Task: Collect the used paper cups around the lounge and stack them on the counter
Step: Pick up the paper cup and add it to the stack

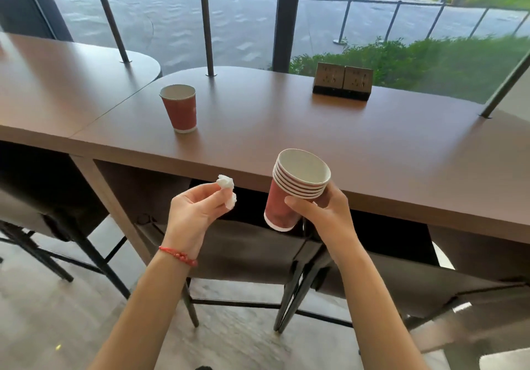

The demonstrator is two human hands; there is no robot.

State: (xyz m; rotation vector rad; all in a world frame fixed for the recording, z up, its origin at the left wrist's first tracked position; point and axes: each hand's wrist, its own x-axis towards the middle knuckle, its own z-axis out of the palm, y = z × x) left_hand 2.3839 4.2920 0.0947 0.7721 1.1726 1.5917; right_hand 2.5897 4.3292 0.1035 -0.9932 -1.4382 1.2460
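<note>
- Here, my right hand (321,212) grips a stack of red paper cups (292,189), fingers and thumb curled round its side just below the nested white rims.
- The stack tilts, its open mouth leaning toward the far right and its white base pointing near and left, held in the air just off the near edge of the brown counter (286,128).
- My left hand (195,212) pinches a crumpled white tissue (228,190) between thumb and fingertips, well left of the stack.
- A single red cup (179,108) stands upright on the counter, far and left of both hands, apart from either grip.
- A block of power sockets (342,81) sits at the counter's far edge by the window.
- A red beaded bracelet (177,255) circles my left wrist.
</note>
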